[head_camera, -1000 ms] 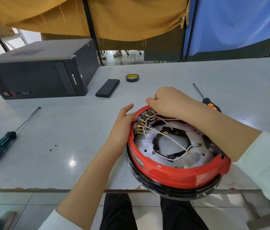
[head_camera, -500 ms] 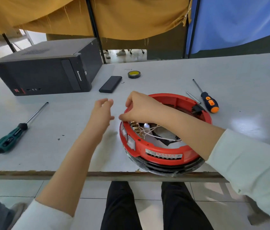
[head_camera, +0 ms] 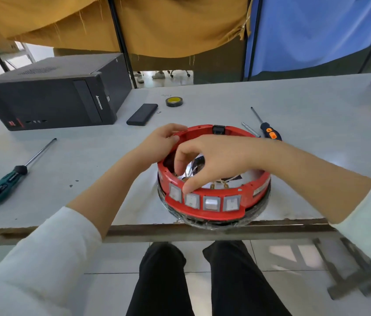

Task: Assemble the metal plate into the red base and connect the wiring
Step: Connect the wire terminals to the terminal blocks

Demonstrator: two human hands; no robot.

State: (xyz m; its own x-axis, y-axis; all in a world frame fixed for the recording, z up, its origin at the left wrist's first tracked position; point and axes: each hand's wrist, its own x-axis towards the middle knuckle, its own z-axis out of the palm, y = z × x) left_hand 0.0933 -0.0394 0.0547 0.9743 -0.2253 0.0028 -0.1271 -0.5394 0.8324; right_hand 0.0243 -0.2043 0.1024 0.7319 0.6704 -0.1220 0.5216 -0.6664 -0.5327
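Head view: my left hand grips the red base rim; my right hand, fingers curled, pinches among the wires. Seat connectors gently, base steadied.

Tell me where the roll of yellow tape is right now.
The roll of tape lies flat near the far middle of the table, just right of the black phone and beyond the red base.

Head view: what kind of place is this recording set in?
Probably an improvised repair or assembly bench, not a home. Screwdrivers and a tape roll lie on a worn table beside a computer case, with cloth sheets hung as partitions behind.
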